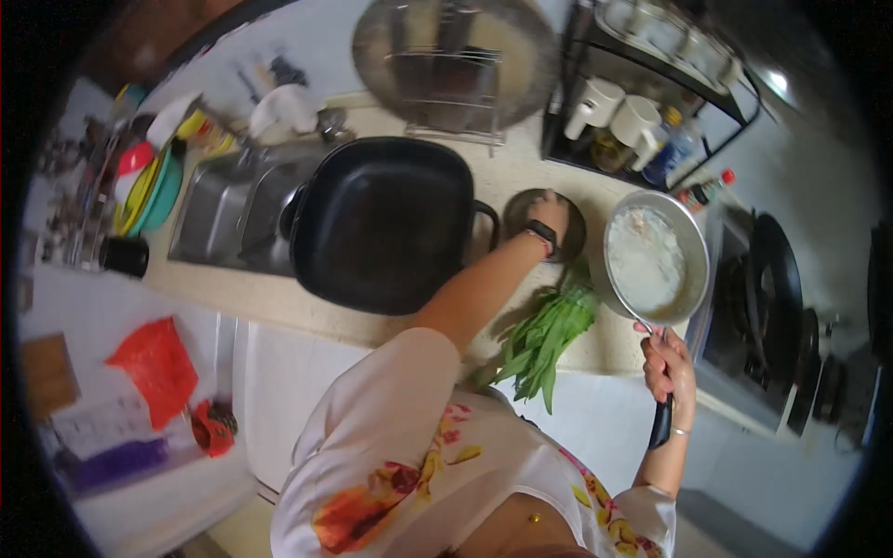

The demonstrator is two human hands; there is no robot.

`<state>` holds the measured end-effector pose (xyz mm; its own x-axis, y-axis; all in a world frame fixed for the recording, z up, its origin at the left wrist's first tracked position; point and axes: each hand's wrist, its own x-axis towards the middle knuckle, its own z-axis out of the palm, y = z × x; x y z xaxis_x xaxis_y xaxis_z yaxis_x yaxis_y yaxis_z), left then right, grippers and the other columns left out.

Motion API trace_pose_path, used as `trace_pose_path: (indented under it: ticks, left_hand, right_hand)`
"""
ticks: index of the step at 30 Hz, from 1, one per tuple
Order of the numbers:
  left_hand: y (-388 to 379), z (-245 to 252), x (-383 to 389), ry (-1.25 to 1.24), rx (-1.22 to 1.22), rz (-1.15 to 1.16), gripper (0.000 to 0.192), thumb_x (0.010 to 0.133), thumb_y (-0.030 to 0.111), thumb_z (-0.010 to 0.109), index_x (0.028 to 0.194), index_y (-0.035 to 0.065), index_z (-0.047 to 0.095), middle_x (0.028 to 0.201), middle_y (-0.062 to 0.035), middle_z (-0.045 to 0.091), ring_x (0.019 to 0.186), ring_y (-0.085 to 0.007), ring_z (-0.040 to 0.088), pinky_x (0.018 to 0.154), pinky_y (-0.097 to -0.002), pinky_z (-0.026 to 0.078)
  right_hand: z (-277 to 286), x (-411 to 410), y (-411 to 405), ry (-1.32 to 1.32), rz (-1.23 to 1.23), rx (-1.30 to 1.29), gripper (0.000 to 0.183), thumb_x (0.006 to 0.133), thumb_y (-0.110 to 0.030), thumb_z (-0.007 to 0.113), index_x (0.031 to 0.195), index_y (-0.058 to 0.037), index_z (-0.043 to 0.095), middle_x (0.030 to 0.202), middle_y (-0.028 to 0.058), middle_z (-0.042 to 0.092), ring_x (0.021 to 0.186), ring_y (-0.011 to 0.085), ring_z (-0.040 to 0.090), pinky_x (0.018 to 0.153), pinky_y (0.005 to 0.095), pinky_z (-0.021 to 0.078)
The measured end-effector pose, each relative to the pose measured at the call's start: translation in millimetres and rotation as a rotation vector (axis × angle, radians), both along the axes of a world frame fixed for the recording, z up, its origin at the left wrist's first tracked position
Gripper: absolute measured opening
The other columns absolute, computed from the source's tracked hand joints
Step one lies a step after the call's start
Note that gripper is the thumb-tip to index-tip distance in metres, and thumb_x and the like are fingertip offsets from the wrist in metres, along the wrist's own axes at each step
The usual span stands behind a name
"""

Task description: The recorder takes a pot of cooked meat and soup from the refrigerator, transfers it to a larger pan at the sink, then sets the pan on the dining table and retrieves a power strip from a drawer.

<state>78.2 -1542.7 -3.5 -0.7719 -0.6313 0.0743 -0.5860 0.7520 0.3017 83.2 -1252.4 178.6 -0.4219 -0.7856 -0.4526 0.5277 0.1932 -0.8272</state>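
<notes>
My right hand [668, 370] grips the black handle of a metal saucepan [691, 307], tilted so its pale, whitish contents [645, 258] show. With its wrist in a dark band, my left hand [551, 211] reaches over a round, dark lid or shallow dish [516, 216] on the counter; the fingertips are blurred, so whether they hold it cannot be told. Below that hand lies a bunch of long green leaves [548, 338], hanging past the counter's front edge. A large black square pan [384, 223] stands left of my left forearm.
A double steel sink [209, 216] lies left of the black pan. At the back stand a wire rack [453, 132] and a black shelf [600, 164] with white mugs [596, 104] and bottles. The stove, with a dark wok [778, 300], is at the right.
</notes>
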Motion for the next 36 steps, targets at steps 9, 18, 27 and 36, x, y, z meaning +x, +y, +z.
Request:
trace_pose_path:
  ticks: [9, 18, 27, 36]
  left_hand:
    - [4, -21, -15, 0.269, 0.205, 0.242, 0.025, 0.083, 0.019, 0.049, 0.104, 0.0048, 0.052, 0.109, -0.0164, 0.04, 0.095, -0.0319, 0.048, 0.076, -0.0364, 0.044]
    - [84, 89, 144, 0.151, 0.672, -0.61, 0.052, 0.085, 0.02, 0.05, 0.127, -0.0025, 0.029, 0.132, -0.0245, 0.024, 0.12, -0.0334, 0.032, 0.098, -0.0346, 0.03]
    - [-44, 156, 390, 0.085, 1.64, -0.555, 0.031, 0.092, 0.024, 0.044, 0.108, 0.0003, 0.056, 0.102, -0.0105, 0.061, 0.086, -0.0179, 0.062, 0.06, -0.0261, 0.051]
    - [-109, 145, 500, 0.743, 1.457, -0.019, 0.025, 0.089, 0.021, 0.046, 0.102, 0.0026, 0.057, 0.092, -0.0099, 0.06, 0.075, -0.017, 0.062, 0.055, -0.0249, 0.05]
  right_hand:
    - [33, 27, -56, 0.008, 0.129, -0.005, 0.025, 0.089, -0.011, 0.042, 0.107, 0.006, 0.048, 0.054, -0.0016, 0.036, 0.026, 0.0027, 0.025, 0.021, 0.0184, 0.0222]
    - [47, 61, -136, 0.117, 0.346, -0.061, 0.027, 0.09, -0.013, 0.044, 0.107, 0.0073, 0.047, 0.054, -0.0015, 0.036, 0.027, 0.0025, 0.026, 0.023, 0.0181, 0.0225]
    - [31, 108, -223, 0.119, 0.557, 0.066, 0.026, 0.089, -0.01, 0.041, 0.108, 0.0067, 0.047, 0.056, -0.0022, 0.038, 0.031, 0.0035, 0.03, 0.025, 0.0193, 0.0253]
    - [7, 131, -274, 0.185, 0.644, 0.22, 0.019, 0.088, -0.01, 0.045, 0.102, 0.0023, 0.049, 0.057, -0.0028, 0.04, 0.034, 0.0034, 0.035, 0.028, 0.0186, 0.0298]
